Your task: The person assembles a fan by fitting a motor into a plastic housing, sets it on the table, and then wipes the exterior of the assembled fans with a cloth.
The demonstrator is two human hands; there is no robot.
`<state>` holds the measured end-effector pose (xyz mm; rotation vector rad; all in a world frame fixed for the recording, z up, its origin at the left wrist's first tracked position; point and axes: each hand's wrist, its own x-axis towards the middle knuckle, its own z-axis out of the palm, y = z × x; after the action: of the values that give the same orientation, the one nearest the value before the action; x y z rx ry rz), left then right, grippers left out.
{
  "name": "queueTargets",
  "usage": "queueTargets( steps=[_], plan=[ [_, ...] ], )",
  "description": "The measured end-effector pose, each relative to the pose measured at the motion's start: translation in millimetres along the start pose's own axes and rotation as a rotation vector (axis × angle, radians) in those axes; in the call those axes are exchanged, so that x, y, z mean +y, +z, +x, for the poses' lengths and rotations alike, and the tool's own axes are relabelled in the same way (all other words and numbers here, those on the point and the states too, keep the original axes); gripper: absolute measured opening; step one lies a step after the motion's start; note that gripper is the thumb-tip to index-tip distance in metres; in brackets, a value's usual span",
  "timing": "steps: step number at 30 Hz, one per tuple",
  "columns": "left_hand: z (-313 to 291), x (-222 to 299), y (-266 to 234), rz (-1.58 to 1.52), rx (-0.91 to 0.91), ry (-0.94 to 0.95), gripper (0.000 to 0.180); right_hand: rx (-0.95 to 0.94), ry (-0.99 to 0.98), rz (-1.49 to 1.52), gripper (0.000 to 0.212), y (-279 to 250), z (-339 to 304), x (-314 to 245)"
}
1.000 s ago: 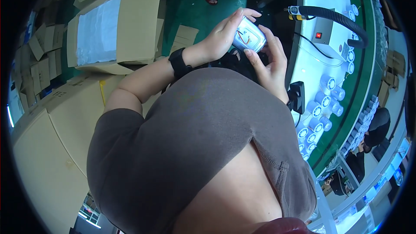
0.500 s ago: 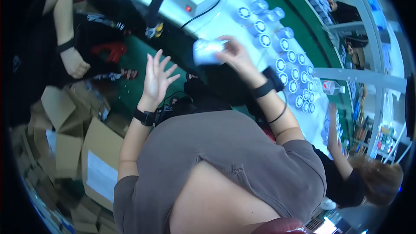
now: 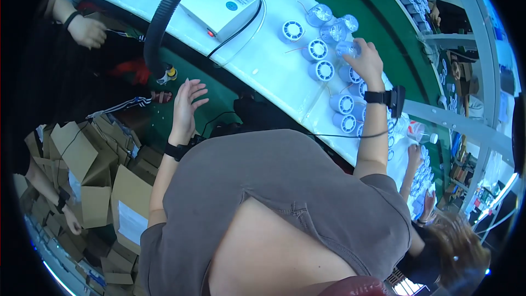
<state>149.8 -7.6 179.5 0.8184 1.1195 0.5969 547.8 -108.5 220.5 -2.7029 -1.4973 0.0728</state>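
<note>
Right hand [image 3: 368, 66]: thumb and fingers pinching a clear-topped container [image 3: 346, 50]
Held container: by the far edge of the white desk [image 3: 282, 85], just beside similar containers [image 3: 333, 33]
Left hand [image 3: 188, 104]: fingers loosely spread, in the air off the near edge
Black hose [image 3: 156, 27]: arching beside a white box [image 3: 219, 11]

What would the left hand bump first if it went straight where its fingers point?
The left hand would probably meet the table first, at its near edge, though height is unclear, so it might pass over.
</note>
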Motion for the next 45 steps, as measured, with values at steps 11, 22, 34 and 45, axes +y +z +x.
queueTargets(
  steps=[11, 22, 34, 45],
  plan=[
    [30, 10, 41, 0.229, -0.034, 0.106, 0.033, 0.0, -0.085, 0.036, 0.05, 18, 10, -5],
    [27, 57, -107, 0.266, 0.406, 0.098, 0.03, 0.377, -0.521, 0.72, 0.01, -83, 15, -115],
    [218, 154, -74, 0.743, -0.324, 0.218, 0.047, 0.448, -0.312, 0.569, 0.01, -97, -27, -164],
    [285, 233, -56, 1.263, 0.259, 0.714, 0.032, 0.54, -0.04, 0.465, 0.012, -85, -56, -184]
  ],
)
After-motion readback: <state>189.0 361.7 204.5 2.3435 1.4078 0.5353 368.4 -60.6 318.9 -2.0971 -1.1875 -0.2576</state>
